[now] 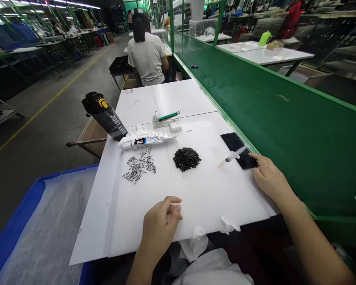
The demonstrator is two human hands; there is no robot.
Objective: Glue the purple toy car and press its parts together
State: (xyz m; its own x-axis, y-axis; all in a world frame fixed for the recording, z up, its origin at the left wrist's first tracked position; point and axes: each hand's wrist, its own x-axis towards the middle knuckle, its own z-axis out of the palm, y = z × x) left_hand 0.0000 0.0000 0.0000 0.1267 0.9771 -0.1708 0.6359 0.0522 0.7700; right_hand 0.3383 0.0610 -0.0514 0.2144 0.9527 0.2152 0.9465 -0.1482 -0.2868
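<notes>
My left hand [161,225] rests on the white sheet [195,198] near its front edge, fingers curled with thumb and forefinger pinched together; whether something tiny is between them I cannot tell. My right hand [268,176] lies at the right edge, fingertips touching the black phone [239,149]. A small syringe [231,157] lies across the phone's near corner. A heap of small black parts [186,158] sits mid-sheet. Thin dark pins [139,166] are scattered to its left. A glue tube [145,141] in a plastic wrapper lies beyond them.
A black bottle [106,115] lies tilted at the sheet's far left corner. A clear holder with green tweezers [167,117] and a white earbud case [175,127] stand behind. A green conveyor [255,99] runs along the right. A blue bin [32,225] lies left. A seated person [147,55] works ahead.
</notes>
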